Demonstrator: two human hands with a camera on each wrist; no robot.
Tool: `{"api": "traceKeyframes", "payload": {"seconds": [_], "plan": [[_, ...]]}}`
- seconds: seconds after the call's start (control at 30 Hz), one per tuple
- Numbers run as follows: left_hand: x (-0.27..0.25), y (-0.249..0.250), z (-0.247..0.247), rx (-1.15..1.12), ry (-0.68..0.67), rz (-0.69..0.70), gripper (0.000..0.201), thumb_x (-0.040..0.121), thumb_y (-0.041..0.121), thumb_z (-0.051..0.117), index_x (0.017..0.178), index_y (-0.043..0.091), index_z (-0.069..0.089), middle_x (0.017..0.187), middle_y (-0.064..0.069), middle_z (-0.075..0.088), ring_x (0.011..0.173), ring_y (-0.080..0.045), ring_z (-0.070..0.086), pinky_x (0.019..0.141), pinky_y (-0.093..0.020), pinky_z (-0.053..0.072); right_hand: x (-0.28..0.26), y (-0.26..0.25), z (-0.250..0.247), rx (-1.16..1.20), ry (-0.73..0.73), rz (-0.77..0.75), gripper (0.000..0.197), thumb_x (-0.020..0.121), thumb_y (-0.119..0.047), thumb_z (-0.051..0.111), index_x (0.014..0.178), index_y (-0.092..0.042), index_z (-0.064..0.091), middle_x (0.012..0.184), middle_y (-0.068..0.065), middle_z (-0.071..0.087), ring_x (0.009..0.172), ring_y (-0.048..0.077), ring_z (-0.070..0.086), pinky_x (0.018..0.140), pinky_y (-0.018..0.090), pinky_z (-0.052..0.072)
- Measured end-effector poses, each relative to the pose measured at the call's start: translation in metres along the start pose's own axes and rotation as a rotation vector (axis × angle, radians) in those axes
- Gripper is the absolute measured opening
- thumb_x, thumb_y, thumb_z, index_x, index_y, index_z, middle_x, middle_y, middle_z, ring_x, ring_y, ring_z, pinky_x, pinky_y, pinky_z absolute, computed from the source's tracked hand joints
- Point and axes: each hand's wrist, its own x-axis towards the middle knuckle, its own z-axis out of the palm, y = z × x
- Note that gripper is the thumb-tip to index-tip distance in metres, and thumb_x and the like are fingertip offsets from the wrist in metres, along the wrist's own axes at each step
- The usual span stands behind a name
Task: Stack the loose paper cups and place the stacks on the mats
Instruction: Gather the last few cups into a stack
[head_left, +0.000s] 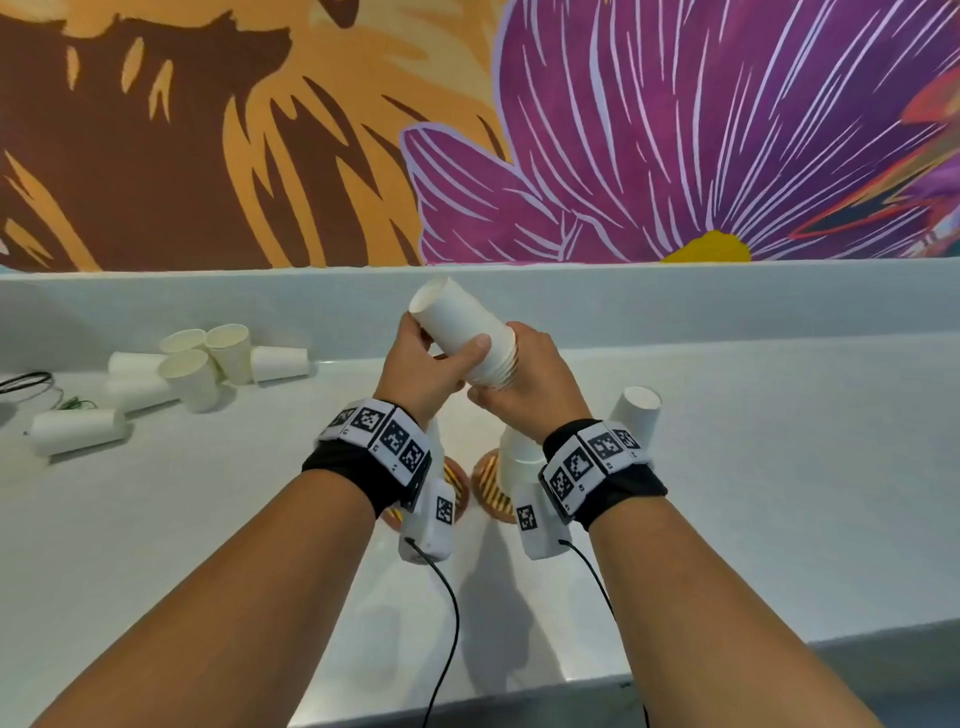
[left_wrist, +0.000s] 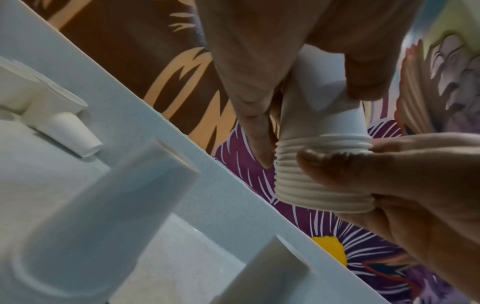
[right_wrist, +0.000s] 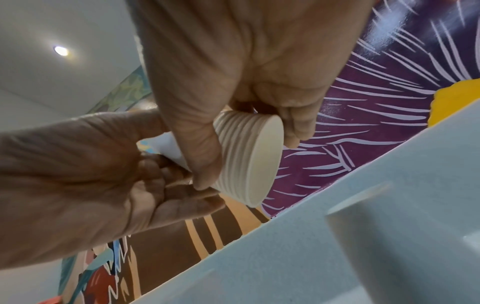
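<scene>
A nested stack of white paper cups (head_left: 467, 338) is up in the air over the counter, tilted with its base toward the upper left. My left hand (head_left: 447, 340) grips the smooth upper part of the stack (left_wrist: 337, 123), thumb on one side and fingers on the other. My right hand (head_left: 498, 366) pinches the ribbed band of rims (right_wrist: 244, 160) at the open end. Below my wrists lie two round striped mats (head_left: 491, 491) (head_left: 457, 480), largely hidden. A cup stack (head_left: 519, 457) stands upside down on the right mat.
Several loose cups (head_left: 208, 364) lie and stand at the far left of the pale counter (head_left: 779, 493), beside black cables (head_left: 26, 382). Another upside-down cup stack (head_left: 636, 415) stands right of my right wrist. A low ledge and painted wall run along the back.
</scene>
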Motion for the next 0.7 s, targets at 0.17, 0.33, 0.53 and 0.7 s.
{"api": "traceKeyframes", "payload": {"seconds": [0.17, 0.33, 0.53, 0.7], "plan": [[-0.002, -0.006, 0.051, 0.189, -0.041, 0.034, 0.076, 0.072, 0.036, 0.081, 0.134, 0.030, 0.038, 0.129, 0.007, 0.054, 0.116, -0.019, 0.056, 0.097, -0.046, 0.050, 0.007, 0.036, -0.017, 0.009, -0.010, 0.026, 0.045, 0.059, -0.048, 0.074, 0.097, -0.033, 0.055, 0.090, -0.013, 0.063, 0.081, 0.008, 0.063, 0.066, 0.034, 0.058], [-0.003, -0.011, 0.075, 0.314, -0.066, 0.052, 0.072, 0.078, 0.028, 0.078, 0.136, 0.027, 0.037, 0.121, 0.012, 0.054, 0.113, -0.010, 0.052, 0.092, -0.028, 0.043, 0.002, 0.062, -0.030, 0.187, -0.050, 0.074, 0.055, 0.072, -0.032, 0.078, 0.116, -0.027, 0.046, 0.101, -0.012, 0.057, 0.087, 0.007, 0.057, 0.073, 0.026, 0.049], [-0.004, -0.024, 0.087, 0.431, -0.093, 0.049, 0.073, 0.079, 0.030, 0.076, 0.139, 0.033, 0.034, 0.130, 0.009, 0.053, 0.114, -0.010, 0.050, 0.091, -0.027, 0.041, 0.000, 0.078, -0.018, 0.284, -0.077, 0.063, 0.052, 0.069, -0.027, 0.081, 0.114, -0.028, 0.056, 0.104, -0.010, 0.066, 0.095, 0.007, 0.063, 0.081, 0.034, 0.057], [-0.001, -0.043, 0.085, 0.485, -0.139, 0.005, 0.074, 0.082, 0.026, 0.073, 0.143, 0.033, 0.031, 0.137, 0.005, 0.053, 0.124, -0.015, 0.050, 0.099, -0.031, 0.042, -0.007, 0.091, -0.014, 0.320, -0.167, 0.121, 0.052, 0.075, -0.019, 0.079, 0.108, -0.032, 0.042, 0.105, -0.009, 0.057, 0.095, 0.009, 0.055, 0.076, 0.020, 0.045]]}}
